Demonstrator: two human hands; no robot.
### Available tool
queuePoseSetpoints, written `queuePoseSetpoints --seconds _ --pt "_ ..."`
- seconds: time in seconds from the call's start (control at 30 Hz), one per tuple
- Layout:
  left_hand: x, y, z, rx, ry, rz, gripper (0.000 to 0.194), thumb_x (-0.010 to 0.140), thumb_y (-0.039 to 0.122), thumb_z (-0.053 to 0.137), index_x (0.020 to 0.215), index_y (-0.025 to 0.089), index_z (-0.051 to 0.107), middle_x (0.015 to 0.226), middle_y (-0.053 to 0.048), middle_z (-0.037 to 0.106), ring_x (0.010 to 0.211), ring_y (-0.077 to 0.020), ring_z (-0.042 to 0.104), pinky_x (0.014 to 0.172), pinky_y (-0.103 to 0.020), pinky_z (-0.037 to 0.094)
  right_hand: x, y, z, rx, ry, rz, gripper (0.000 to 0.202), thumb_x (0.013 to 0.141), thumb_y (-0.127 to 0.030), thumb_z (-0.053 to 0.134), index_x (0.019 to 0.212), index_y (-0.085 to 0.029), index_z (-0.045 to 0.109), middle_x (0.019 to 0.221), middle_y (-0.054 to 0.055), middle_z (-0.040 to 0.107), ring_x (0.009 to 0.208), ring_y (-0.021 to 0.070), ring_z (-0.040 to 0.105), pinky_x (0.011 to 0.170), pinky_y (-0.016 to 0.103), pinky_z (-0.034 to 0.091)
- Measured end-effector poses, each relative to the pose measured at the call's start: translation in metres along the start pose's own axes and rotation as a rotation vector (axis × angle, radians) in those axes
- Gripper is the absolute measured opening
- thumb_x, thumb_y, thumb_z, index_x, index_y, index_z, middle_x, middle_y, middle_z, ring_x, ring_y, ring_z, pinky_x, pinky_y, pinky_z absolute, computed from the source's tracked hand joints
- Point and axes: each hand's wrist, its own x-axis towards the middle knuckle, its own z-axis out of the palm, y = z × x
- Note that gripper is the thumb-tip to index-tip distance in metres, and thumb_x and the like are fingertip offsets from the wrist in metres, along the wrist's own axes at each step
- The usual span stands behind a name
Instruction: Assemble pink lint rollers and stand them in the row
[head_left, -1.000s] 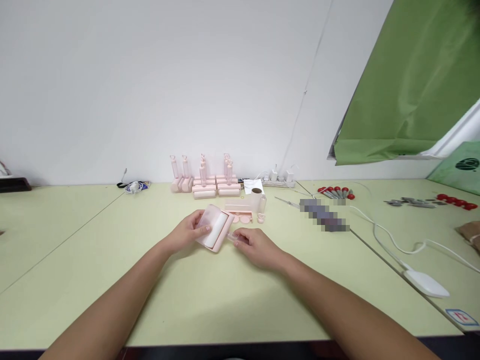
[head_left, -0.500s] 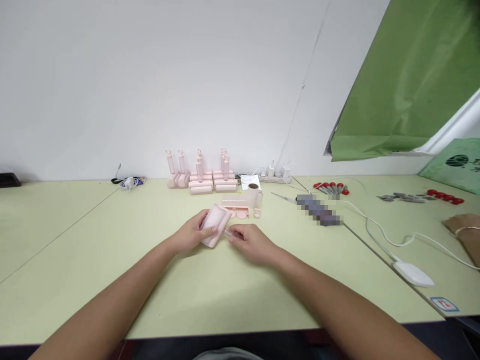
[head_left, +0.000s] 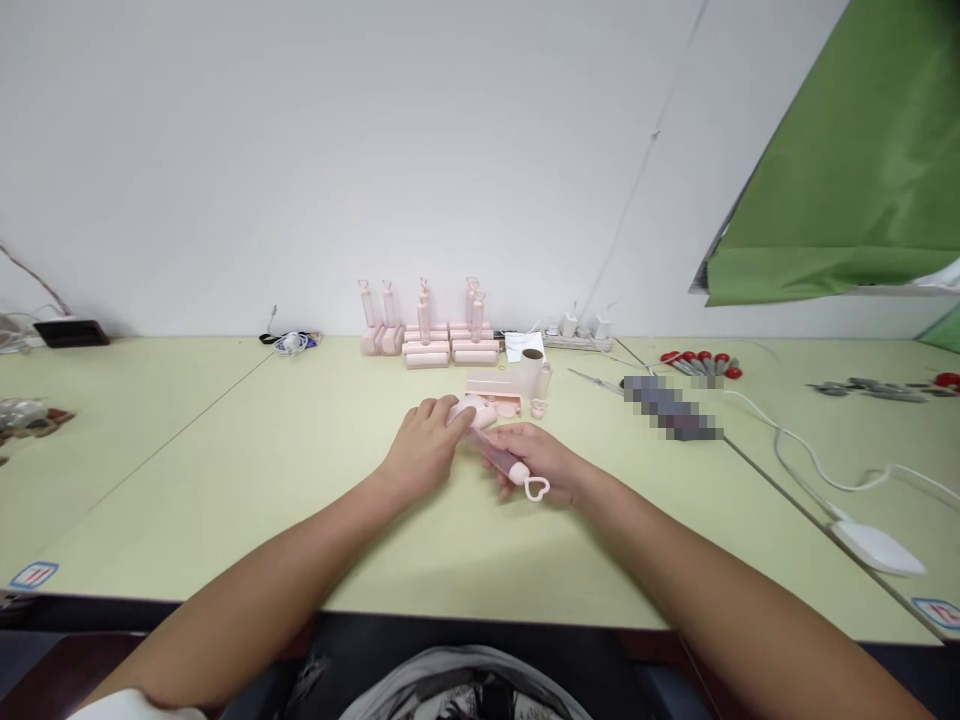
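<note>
My left hand point(head_left: 421, 448) is closed on a pale pink plastic case point(head_left: 480, 412), mostly covered by the fingers. My right hand point(head_left: 541, 452) grips a see-through pink tube point(head_left: 495, 458), which slants down to the right. A heart-shaped loop point(head_left: 537, 488) forms the tube's near end. The tube's far end meets the case under my left fingers; whether they are joined I cannot tell. Just beyond my hands lie a pink tray-like part point(head_left: 501, 384), a small heart-loop cap point(head_left: 538, 408), a clear tube point(head_left: 543, 380) and an upright open cylinder point(head_left: 531, 366).
Several pink cases with upright heart-topped tubes point(head_left: 426, 352) stand by the wall. To the right are a thin pointed tool point(head_left: 594, 380), a blurred-out dark item point(head_left: 671, 408), red-ended grey tools point(head_left: 701, 362) and a white cable with a flat device point(head_left: 876, 546). A power strip point(head_left: 577, 340) lies behind.
The case has turned and dropped lower, with my left hand now over its top. The heart-looped tube now shows in my right hand, pointing towards me. The view has shifted left.
</note>
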Motion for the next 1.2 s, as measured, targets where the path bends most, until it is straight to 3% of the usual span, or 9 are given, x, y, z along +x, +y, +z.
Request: queuePoseSetpoints --seconds 0.1,0.2,0.3,0.43,0.57,0.73,0.93,1.07,1.2 --pt "0.002 -0.017 -0.003 -0.14 0.009 -0.017 0.048 0.08 0.01 0.049 0.127 0.022 0.055 0.121 -0.011 0.059 0.107 -0.0262 0.055 0.092 -0.039 0.047 -0.005 -0.002 0.003 0.043 -0.072 -0.017 0.022 0.085 -0.036 0.066 0.087 -0.014 0.065 0.073 0.004 0.067 0.05 0.0112 0.059 0.047 0.027 0.057" --pt "0.005 -0.051 -0.012 -0.268 0.034 -0.112 0.048 0.075 0.015 0.055 0.123 0.021 0.058 0.119 -0.009 0.061 0.108 -0.0248 0.058 0.095 -0.035 0.047 -0.008 -0.003 0.006 0.051 -0.078 -0.049 0.026 0.085 -0.036 0.066 0.1 -0.015 0.066 0.08 0.004 0.068 0.057 0.0118 0.062 0.051 0.028 0.059" --pt "0.005 -0.098 -0.023 -0.313 0.046 -0.359 0.049 0.071 0.023 0.062 0.121 0.02 0.061 0.118 -0.008 0.064 0.102 -0.0261 0.062 0.091 -0.036 0.048 -0.006 0.001 0.008 -0.005 -0.063 -0.035 0.025 0.084 -0.033 0.069 0.101 -0.016 0.066 0.082 0.004 0.067 0.058 0.0116 0.062 0.052 0.028 0.059" --pt "0.004 -0.163 -0.034 -0.382 0.029 -0.752 0.056 0.066 0.029 0.071 0.121 0.02 0.063 0.107 -0.007 0.07 0.088 -0.0258 0.066 0.075 -0.033 0.051 -0.002 0.014 0.011 -0.097 -0.051 0.02 0.025 0.082 -0.032 0.07 0.101 -0.016 0.066 0.082 0.004 0.066 0.059 0.011 0.062 0.053 0.027 0.058" --pt "0.012 -0.208 -0.029 -0.363 0.114 -1.034 0.061 0.064 0.032 0.075 0.122 0.017 0.062 0.107 -0.012 0.07 0.087 -0.0281 0.068 0.069 -0.034 0.052 0.0 0.023 0.014 -0.171 -0.081 0.042 0.026 0.084 -0.032 0.068 0.103 -0.015 0.066 0.084 0.004 0.066 0.061 0.0102 0.061 0.054 0.025 0.056" --pt "0.042 -0.235 -0.006 -0.232 0.147 -1.095 0.058 0.065 0.032 0.076 0.119 0.016 0.061 0.114 -0.017 0.068 0.102 -0.0351 0.066 0.082 -0.042 0.053 -0.002 0.025 0.015 -0.151 -0.084 0.079 0.025 0.085 -0.032 0.066 0.104 -0.016 0.065 0.087 0.004 0.065 0.064 0.01 0.061 0.055 0.024 0.054" --pt "0.072 -0.244 0.018 -0.236 0.197 -1.146 0.067 0.07 0.036 0.072 0.13 0.015 0.05 0.126 -0.019 0.063 0.113 -0.0349 0.063 0.092 -0.043 0.051 -0.005 0.025 0.015 -0.163 -0.093 0.113 0.024 0.087 -0.031 0.062 0.106 -0.016 0.065 0.087 0.003 0.064 0.065 0.0101 0.06 0.056 0.025 0.053" --pt "0.085 -0.254 0.033 -0.25 0.214 -1.121 0.063 0.071 0.04 0.072 0.126 0.016 0.052 0.128 -0.019 0.062 0.114 -0.0362 0.061 0.094 -0.046 0.05 -0.007 0.027 0.016 -0.146 -0.109 0.13 0.025 0.086 -0.03 0.063 0.107 -0.016 0.065 0.085 0.002 0.064 0.064 0.0104 0.06 0.058 0.027 0.053" --pt "0.096 -0.273 0.049 -0.327 0.242 -1.122 0.068 0.065 0.032 0.074 0.127 0.017 0.05 0.126 -0.018 0.062 0.11 -0.0356 0.062 0.088 -0.045 0.053 -0.008 0.028 0.016 -0.119 -0.104 0.154 0.025 0.085 -0.029 0.064 0.106 -0.016 0.064 0.084 0.002 0.063 0.064 0.0108 0.06 0.057 0.026 0.053"
